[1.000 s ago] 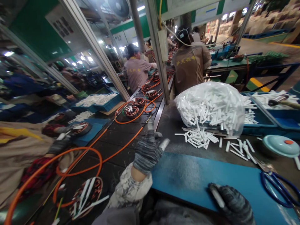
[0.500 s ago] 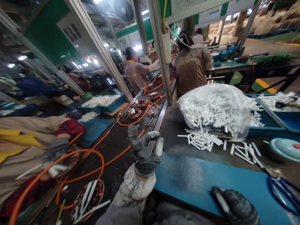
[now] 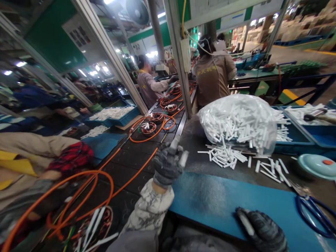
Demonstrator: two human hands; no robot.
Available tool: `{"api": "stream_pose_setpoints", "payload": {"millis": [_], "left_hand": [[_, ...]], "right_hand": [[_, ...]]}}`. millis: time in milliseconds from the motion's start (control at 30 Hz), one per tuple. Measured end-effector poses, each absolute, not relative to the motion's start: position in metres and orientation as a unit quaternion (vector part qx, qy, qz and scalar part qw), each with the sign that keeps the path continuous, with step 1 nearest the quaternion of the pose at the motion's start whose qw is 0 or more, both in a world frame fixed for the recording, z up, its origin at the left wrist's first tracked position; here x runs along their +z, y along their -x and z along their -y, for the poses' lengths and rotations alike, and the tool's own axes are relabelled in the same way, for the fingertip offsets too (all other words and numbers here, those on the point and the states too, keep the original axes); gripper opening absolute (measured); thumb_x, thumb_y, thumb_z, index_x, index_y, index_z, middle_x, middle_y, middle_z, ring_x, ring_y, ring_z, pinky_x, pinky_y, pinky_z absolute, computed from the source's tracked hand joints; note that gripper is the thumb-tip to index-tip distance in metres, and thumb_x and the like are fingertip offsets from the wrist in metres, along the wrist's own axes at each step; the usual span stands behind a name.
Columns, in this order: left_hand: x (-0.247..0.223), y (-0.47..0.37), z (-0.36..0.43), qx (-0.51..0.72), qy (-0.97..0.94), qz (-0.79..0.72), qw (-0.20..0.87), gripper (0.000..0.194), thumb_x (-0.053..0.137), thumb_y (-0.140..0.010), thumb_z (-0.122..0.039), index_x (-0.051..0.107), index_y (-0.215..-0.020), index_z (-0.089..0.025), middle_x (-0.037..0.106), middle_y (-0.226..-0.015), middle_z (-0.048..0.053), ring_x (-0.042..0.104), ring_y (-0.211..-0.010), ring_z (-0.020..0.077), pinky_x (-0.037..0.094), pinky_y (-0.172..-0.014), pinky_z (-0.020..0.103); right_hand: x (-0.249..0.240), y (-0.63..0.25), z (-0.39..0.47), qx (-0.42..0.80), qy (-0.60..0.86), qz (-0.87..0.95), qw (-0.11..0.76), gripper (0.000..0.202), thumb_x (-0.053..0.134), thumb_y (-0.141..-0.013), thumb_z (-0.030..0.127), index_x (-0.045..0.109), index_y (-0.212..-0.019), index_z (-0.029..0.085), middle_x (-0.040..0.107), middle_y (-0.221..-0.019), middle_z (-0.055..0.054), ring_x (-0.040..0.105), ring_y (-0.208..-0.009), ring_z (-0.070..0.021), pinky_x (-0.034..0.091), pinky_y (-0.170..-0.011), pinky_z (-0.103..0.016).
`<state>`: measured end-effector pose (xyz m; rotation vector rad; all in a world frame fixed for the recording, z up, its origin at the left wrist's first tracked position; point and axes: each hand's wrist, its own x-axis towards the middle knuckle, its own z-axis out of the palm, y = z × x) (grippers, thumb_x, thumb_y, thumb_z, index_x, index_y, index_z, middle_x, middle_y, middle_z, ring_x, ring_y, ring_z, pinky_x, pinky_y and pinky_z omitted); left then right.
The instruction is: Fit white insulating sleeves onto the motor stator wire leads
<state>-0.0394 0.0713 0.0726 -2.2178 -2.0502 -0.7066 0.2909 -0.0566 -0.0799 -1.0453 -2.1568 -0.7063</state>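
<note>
My left hand [image 3: 168, 166], in a grey glove with whitish finger ends, is raised over the conveyor's near edge. Its fingers are bent, with the thumb standing apart, and I see nothing held in it. My right hand [image 3: 265, 229], gloved in dark grey, rests on the blue mat [image 3: 223, 199] with its fingers curled together. A whitish strip runs along its thumb side; whatever the fingers may hold is hidden. Left of my left forearm, a copper-wound ring [image 3: 106, 224] carries several long white sleeves [image 3: 96, 224]. Loose white tubes [image 3: 225, 155] lie beyond the mat.
A clear bag [image 3: 238, 119] of white tubes stands behind the loose ones. Blue-handled scissors [image 3: 312, 213] and a pale round container [image 3: 317, 166] lie at right. Orange cables [image 3: 141, 176] and more wound rings [image 3: 148, 127] cover the conveyor. A co-worker's gloved hand [image 3: 23, 206] works at left.
My left hand has turned, and its stretched finger has folded in with the others. My right hand stays on the mat. The co-worker's hands at left have drawn toward the picture's edge.
</note>
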Motion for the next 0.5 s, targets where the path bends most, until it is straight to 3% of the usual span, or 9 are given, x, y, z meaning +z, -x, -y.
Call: {"api": "stream_pose_setpoints", "payload": {"millis": [67, 167, 333, 500], "left_hand": [[0.07, 0.052, -0.099, -0.169, 0.695, 0.698, 0.037, 0.053, 0.047, -0.1, -0.041, 0.05, -0.149, -0.022, 0.067, -0.135, 0.01, 0.059, -0.129, 0.0262, 0.042, -0.117, 0.045], [0.051, 0.077, -0.137, -0.117, 0.661, 0.741, 0.03, 0.046, 0.045, -0.098, -0.031, 0.06, -0.138, -0.013, 0.064, -0.139, 0.016, 0.058, -0.129, 0.0316, 0.04, -0.115, 0.051], [0.025, 0.117, -0.177, -0.056, 0.637, 0.769, 0.024, 0.057, 0.059, -0.084, -0.031, 0.059, -0.138, -0.012, 0.059, -0.144, 0.019, 0.045, -0.14, 0.0372, 0.025, -0.121, 0.057], [0.036, 0.145, -0.218, -0.007, 0.636, 0.771, 0.023, 0.074, 0.058, -0.084, -0.036, 0.046, -0.147, 0.0, 0.046, -0.153, 0.026, 0.025, -0.149, 0.0437, 0.009, -0.122, 0.063]], "right_hand": [[-0.083, -0.293, 0.057, -0.26, 0.402, 0.817, 0.322, 0.046, 0.045, -0.095, 0.0, 0.081, -0.084, 0.026, 0.078, -0.081, 0.0, 0.067, -0.071, -0.0164, 0.051, -0.073, -0.029], [-0.085, -0.294, 0.056, -0.262, 0.4, 0.82, 0.314, 0.045, 0.047, -0.092, -0.001, 0.081, -0.086, 0.027, 0.078, -0.083, 0.0, 0.068, -0.072, -0.0159, 0.051, -0.074, -0.029], [-0.082, -0.294, 0.054, -0.271, 0.387, 0.826, 0.306, 0.047, 0.048, -0.088, -0.003, 0.082, -0.088, 0.03, 0.077, -0.083, 0.001, 0.068, -0.071, -0.0137, 0.052, -0.073, -0.025], [-0.086, -0.297, 0.054, -0.266, 0.383, 0.834, 0.296, 0.047, 0.048, -0.087, -0.003, 0.081, -0.092, 0.03, 0.078, -0.087, 0.001, 0.07, -0.074, -0.0144, 0.053, -0.075, -0.025]]}}
